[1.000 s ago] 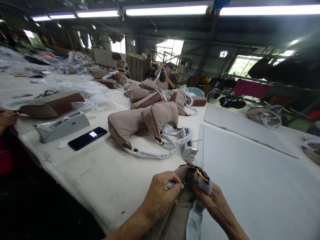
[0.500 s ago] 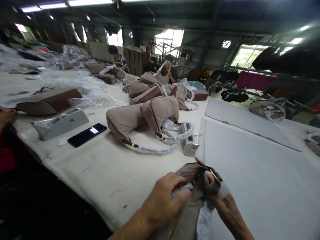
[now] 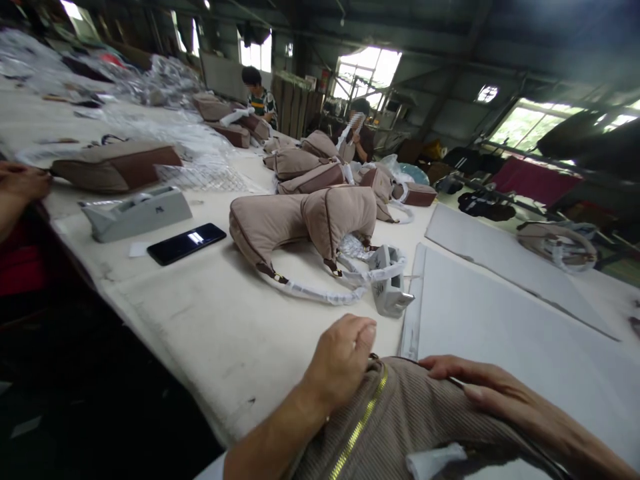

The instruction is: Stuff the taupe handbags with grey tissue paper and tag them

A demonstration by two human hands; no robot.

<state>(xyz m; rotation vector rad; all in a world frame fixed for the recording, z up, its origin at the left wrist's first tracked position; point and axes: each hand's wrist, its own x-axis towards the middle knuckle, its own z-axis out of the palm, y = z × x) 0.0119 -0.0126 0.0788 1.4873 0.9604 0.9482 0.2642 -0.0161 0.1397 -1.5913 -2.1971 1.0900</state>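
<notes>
A ribbed taupe handbag (image 3: pixel 410 420) with a gold zipper (image 3: pixel 359 427) lies in front of me at the table's near edge. My left hand (image 3: pixel 340 363) is curled closed on the bag's top end beside the zipper. My right hand (image 3: pixel 483 387) lies flat on the bag's right side, fingers stretched out. A piece of white paper (image 3: pixel 433 461) pokes out at the bottom of the bag.
Two taupe bags (image 3: pixel 305 227) with wrapped handles lie mid-table beside a small tape dispenser (image 3: pixel 390 290). A black phone (image 3: pixel 186 243) and a larger grey dispenser (image 3: pixel 136 213) sit left. White foam sheets (image 3: pixel 510 333) cover the right. Another person's hand (image 3: pixel 23 183) is at far left; two workers sit far back.
The bag has come down and towards me, now lying flatter. My right hand let go of the bag's end with its white wrap and now rests flat on the fabric.
</notes>
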